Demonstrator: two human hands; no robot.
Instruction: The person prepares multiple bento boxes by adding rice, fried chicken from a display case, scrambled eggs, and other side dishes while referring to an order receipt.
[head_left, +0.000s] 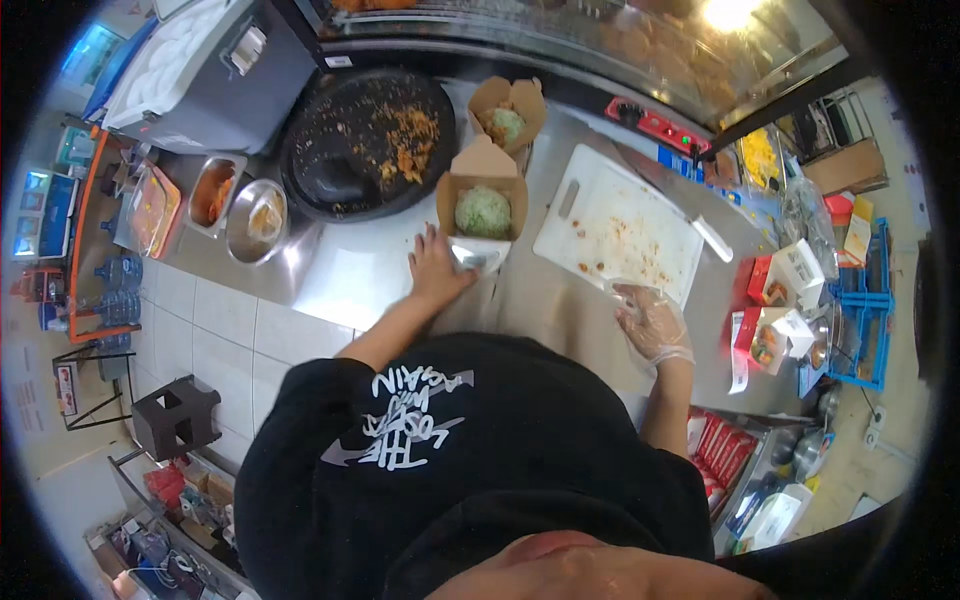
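My left hand (435, 270), bare with fingers spread, rests at the near left corner of an open brown paper food box (445, 202). A mound of rice (483, 213) with green flecks sits in that box. Whether the fingers press on the box's pale near flap (480, 255) is hard to tell. In a clear plastic glove, my right hand (654, 324) is at the near edge of a white cutting board (600, 202), fingers loosely bent and nothing visible in them. Brown crumbs and stains mark the board. Behind the first box stands a second open food box (530, 94), holding rice and brown food.
A large black round pan (322, 127) with fried crumbs stands at the back left, near a steel bowl (257, 251) and a steel tray (217, 191). A white-handled knife (712, 238) lies right of the board. Red-and-white food boxes (787, 274) stand further right.
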